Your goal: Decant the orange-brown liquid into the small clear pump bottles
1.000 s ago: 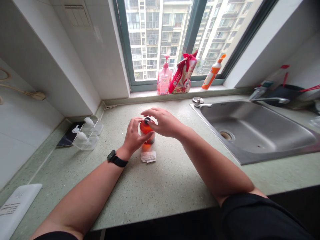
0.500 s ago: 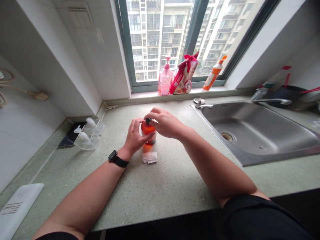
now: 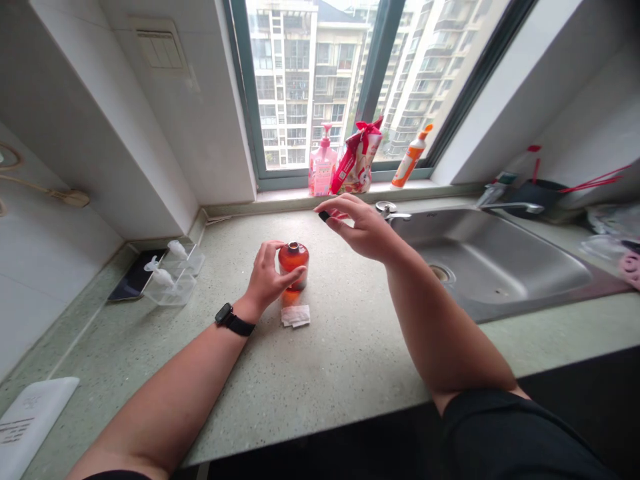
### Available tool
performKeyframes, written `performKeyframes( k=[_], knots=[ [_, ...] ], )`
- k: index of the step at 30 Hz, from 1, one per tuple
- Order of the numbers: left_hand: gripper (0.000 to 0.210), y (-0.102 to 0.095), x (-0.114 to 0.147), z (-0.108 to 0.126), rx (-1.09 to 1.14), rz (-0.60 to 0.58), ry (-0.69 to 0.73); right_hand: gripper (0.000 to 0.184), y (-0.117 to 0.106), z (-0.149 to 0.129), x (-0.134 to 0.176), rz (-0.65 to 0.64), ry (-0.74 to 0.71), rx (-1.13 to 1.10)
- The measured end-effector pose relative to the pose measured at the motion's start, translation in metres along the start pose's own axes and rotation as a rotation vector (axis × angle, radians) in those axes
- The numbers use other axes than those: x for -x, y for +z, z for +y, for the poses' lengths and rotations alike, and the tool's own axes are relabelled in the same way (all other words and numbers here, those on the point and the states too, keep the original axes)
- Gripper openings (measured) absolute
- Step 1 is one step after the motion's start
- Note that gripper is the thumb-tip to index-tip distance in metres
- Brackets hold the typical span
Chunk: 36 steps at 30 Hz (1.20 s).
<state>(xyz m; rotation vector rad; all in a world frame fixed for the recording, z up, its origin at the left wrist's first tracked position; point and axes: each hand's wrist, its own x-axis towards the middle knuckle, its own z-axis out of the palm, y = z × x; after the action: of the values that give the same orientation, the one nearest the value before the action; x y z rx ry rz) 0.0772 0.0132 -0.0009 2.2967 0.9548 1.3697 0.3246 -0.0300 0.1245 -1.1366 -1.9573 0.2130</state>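
Note:
An amber bottle [image 3: 296,259] stands upright on the counter, its mouth uncovered. My left hand [image 3: 267,275] is wrapped round its left side, thumb across the front. Up and to the right of the bottle, my right hand [image 3: 357,227] pinches a small black cap [image 3: 324,216] between thumb and fingers, in the air apart from the bottle. Just in front of the bottle lies a small white paper packet [image 3: 296,315], flat on the counter.
Clear containers with white pump tops [image 3: 170,287] stand at the left near a dark tray [image 3: 133,277]. A steel sink [image 3: 480,240] is at the right. On the windowsill are a pink pump bottle [image 3: 323,167], a red bag [image 3: 357,160] and an orange-and-white bottle [image 3: 411,159].
The black cap has come off the bottle; my right hand has carried it up and to the right. My left hand stays on the bottle. The view has shifted slightly.

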Motion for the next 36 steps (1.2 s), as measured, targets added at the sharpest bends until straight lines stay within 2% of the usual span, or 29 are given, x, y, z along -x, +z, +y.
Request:
performKeyframes(
  k=[4,8,11,17,25,31,33,36],
  knots=[
    [0.058,0.001,0.0,-0.003,-0.014,0.007,0.005,0.027,-0.012,0.033,0.026,0.01,0.214,-0.09],
    [0.058,0.0,0.0,-0.004,-0.032,-0.007,-0.019,0.019,0.001,0.072,0.067,-0.057,0.459,-0.083],
    [0.06,-0.001,0.001,-0.004,-0.037,-0.025,-0.048,0.016,0.014,0.093,0.09,-0.095,0.556,0.002],
    [0.065,-0.003,0.001,0.0,-0.046,-0.049,-0.102,0.027,0.025,0.108,0.099,-0.174,0.501,0.043],
    [0.067,-0.01,-0.009,0.008,-0.15,-0.021,-0.073,0.018,0.032,0.108,0.101,-0.256,0.46,0.162],
    [0.067,-0.002,-0.031,0.018,-0.13,-0.01,-0.079,0.018,0.03,0.109,0.103,-0.296,0.443,0.19],
    [0.067,0.006,-0.041,0.02,-0.099,-0.007,-0.081,0.027,0.03,0.109,0.104,-0.3,0.441,0.176],
    [0.068,0.023,-0.052,0.02,-0.062,0.006,-0.108,0.052,0.029,0.109,0.105,-0.299,0.449,0.146]
  ],
)
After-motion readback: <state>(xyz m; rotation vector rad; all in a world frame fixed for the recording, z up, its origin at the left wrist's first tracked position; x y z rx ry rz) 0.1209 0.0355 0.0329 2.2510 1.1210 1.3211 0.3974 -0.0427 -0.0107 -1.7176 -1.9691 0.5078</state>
